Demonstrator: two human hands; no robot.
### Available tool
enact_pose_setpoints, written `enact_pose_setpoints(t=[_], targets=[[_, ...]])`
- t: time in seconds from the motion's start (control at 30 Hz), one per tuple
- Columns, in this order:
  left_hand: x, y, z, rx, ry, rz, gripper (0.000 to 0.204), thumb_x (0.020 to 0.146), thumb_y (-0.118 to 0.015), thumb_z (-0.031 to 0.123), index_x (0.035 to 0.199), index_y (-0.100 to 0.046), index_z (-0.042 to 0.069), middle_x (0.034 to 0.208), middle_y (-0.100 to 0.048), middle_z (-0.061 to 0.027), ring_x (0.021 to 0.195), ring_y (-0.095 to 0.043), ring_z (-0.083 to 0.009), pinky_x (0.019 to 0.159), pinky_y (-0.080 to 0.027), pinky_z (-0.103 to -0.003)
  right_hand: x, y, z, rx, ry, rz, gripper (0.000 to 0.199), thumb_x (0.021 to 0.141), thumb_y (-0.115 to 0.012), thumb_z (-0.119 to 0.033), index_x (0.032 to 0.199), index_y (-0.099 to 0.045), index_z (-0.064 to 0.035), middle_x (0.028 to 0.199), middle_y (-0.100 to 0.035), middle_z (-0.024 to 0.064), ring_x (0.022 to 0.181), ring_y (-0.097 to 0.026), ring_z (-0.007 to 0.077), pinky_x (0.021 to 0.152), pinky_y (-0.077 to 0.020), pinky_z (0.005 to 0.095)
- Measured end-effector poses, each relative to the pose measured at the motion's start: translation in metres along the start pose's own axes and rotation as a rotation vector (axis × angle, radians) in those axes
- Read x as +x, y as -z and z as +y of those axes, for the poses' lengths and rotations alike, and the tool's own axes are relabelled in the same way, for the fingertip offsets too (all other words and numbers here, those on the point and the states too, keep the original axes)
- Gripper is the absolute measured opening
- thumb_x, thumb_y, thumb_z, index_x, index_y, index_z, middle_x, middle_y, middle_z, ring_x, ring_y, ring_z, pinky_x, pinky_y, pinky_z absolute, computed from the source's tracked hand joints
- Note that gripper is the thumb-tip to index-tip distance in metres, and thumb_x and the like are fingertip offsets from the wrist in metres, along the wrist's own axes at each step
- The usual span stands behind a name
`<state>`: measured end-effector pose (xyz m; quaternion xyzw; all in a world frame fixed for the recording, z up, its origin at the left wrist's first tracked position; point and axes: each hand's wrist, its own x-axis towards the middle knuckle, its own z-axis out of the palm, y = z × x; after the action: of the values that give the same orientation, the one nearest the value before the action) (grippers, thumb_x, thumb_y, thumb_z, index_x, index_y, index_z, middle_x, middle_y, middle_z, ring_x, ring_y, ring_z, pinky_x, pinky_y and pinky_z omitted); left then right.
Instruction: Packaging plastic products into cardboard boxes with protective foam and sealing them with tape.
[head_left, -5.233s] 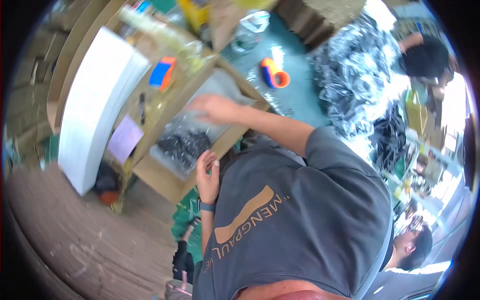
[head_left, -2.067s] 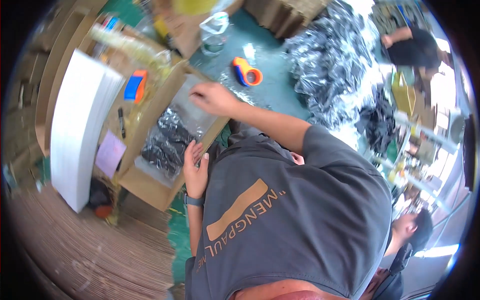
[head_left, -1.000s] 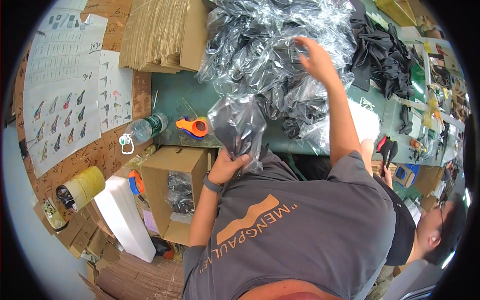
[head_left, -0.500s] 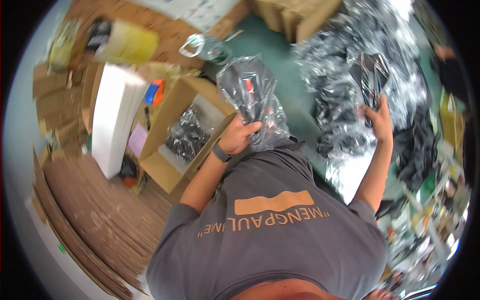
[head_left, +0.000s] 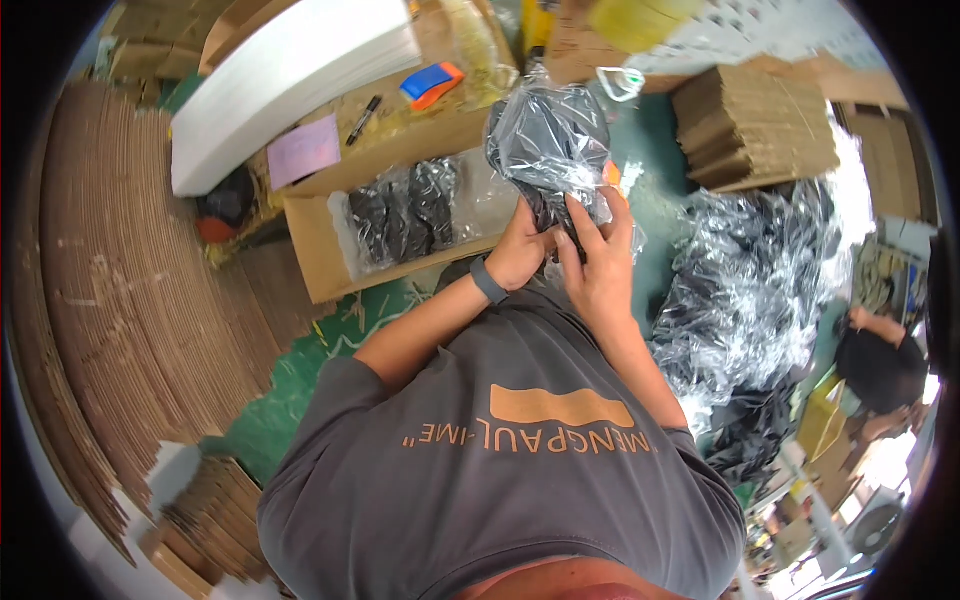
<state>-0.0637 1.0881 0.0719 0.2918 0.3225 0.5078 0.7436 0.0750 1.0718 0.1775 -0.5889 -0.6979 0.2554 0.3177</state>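
My left hand [head_left: 518, 252] and my right hand [head_left: 604, 268] are close together in front of my chest. Both close round the narrow lower end of black, clear-bagged bicycle saddles [head_left: 550, 130], whose wide end points away from me. They overlap, so I cannot tell how many there are. An orange patch [head_left: 611, 174] shows beside my right fingers. Just left of the hands lies an open cardboard carton [head_left: 318, 262], with several similar black bagged pieces [head_left: 405, 212] in a row on its left side and a pale liner [head_left: 480, 200] on its right.
A heap of black bagged pieces [head_left: 740, 290] covers the green surface on the right, below a cardboard stack [head_left: 750, 125]. Behind the carton are white foam sheets [head_left: 290, 85], an orange-blue tape dispenser [head_left: 432, 84] and a marker [head_left: 364, 120]. Flattened cardboard [head_left: 150, 260] fills the left. Another person [head_left: 880, 360] is far right.
My right hand has come from the heap on the right, bringing its bagged saddle to the one in my left hand. The view has turned left, toward the carton.
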Motion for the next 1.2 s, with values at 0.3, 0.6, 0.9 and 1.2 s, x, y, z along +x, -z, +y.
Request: enact_pose_setpoints(t=[0.3, 0.6, 0.9, 1.2], targets=[[-0.043, 0.115, 0.042, 0.333, 0.147, -0.13, 0.052, 0.092, -0.057, -0.008, 0.143, -0.056, -0.004, 0.135, -0.07, -0.0122, 0.124, -0.065, -0.0201, 0.105, -0.051, -0.036, 0.063, -0.11, -0.037, 0.875, -0.586, -0.242, 0.061, 0.096, -0.08, -0.015, 0.148, -0.053, 0.0024, 0.139, -0.064, 0.011, 0.123, -0.062, 0.0194, 0.106, -0.05, 0.0365], [-0.156, 0.204, 0.062, 0.65, 0.042, 0.306, 0.058, 0.103, -0.072, 0.011, 0.155, -0.047, 0.004, 0.134, -0.068, -0.0169, 0.126, -0.067, -0.027, 0.106, -0.055, -0.039, 0.198, -0.308, 0.052, -0.415, 0.028, -1.479, 0.106, 0.063, -0.092, -0.015, 0.157, -0.047, 0.0037, 0.14, -0.068, 0.0267, 0.126, -0.068, 0.0377, 0.102, -0.0553, 0.0455], [-0.217, 0.217, 0.096, 0.513, 0.164, 0.632, 0.056, 0.104, -0.067, 0.002, 0.157, -0.046, 0.001, 0.141, -0.065, -0.0155, 0.128, -0.066, -0.023, 0.109, -0.053, -0.036, 0.096, -0.46, 0.15, -1.102, 0.575, -1.433, 0.028, 0.096, -0.07, -0.018, 0.121, -0.082, -0.0172, 0.139, -0.074, 0.0068, 0.136, -0.063, 0.0277, 0.127, -0.0269, 0.056], [-0.191, 0.213, 0.086, 0.424, 0.159, 0.606, 0.053, 0.103, -0.068, 0.002, 0.153, -0.05, 0.001, 0.136, -0.068, -0.0147, 0.124, -0.068, -0.0223, 0.107, -0.054, -0.036, 0.076, -0.434, 0.176, -0.567, -0.509, -0.599, 0.102, 0.087, -0.083, -0.056, 0.156, -0.036, 0.0027, 0.151, -0.05, 0.0238, 0.14, -0.049, 0.0444, 0.116, -0.0454, 0.0516]])
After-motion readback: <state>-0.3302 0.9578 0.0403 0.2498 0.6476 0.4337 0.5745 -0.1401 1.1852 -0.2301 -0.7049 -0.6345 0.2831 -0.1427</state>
